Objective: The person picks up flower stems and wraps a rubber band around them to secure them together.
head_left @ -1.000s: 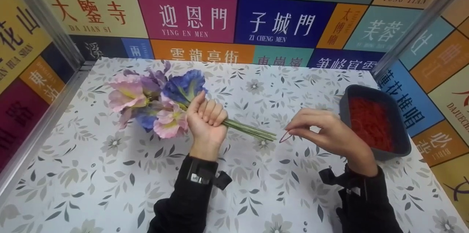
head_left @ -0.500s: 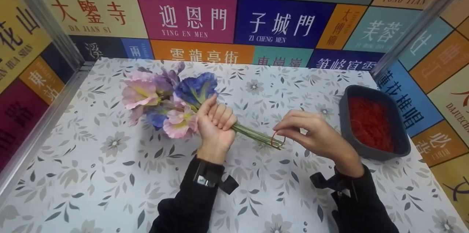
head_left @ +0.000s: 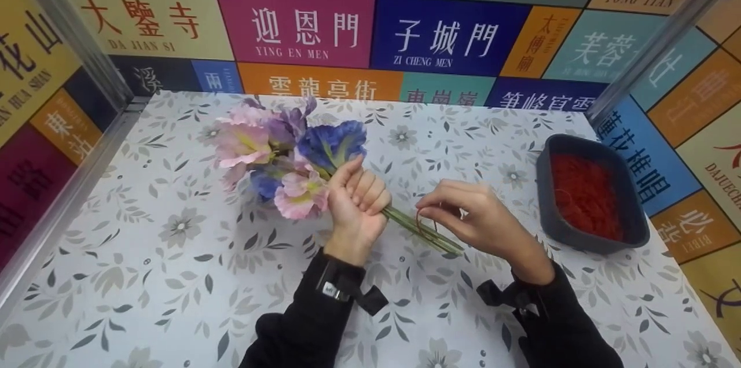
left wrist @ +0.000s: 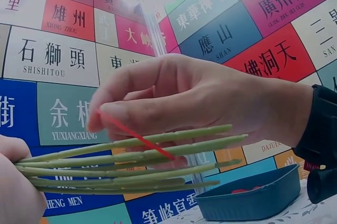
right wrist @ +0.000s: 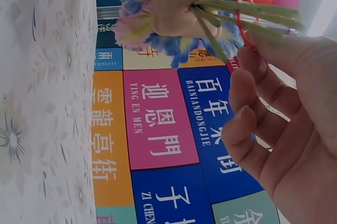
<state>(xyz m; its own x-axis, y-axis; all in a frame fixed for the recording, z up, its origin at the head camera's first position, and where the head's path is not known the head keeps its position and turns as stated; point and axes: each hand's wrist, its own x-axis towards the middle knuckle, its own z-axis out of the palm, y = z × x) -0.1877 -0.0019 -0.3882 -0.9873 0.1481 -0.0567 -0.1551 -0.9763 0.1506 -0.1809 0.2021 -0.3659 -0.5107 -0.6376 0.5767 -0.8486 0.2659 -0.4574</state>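
In the head view my left hand (head_left: 359, 206) grips a bunch of artificial flowers (head_left: 302, 193), pink, purple and blue, by the stems. The blooms point left; the bare green stems (left wrist: 121, 157) stick out to the right of the fist. Near the stem ends, my right hand (head_left: 485, 222) pinches a thin red rubber band (left wrist: 138, 135) between thumb and fingers. The band loops over stems, as the right wrist view shows; whether it goes round every one I cannot tell. The stem parts inside the left fist are hidden.
A dark grey-blue tub (head_left: 616, 245) of red rubber bands (head_left: 584, 197) stands at the table's right side. A white flower-patterned cloth (head_left: 191, 298) covers the table. Behind it rises a wall of colourful printed panels (head_left: 301, 26), with metal posts at the corners.
My left hand has moved right with the flowers, and my right hand has moved left. The rubber band, earlier off the stem tips, now sits over the stems, farther from their ends.
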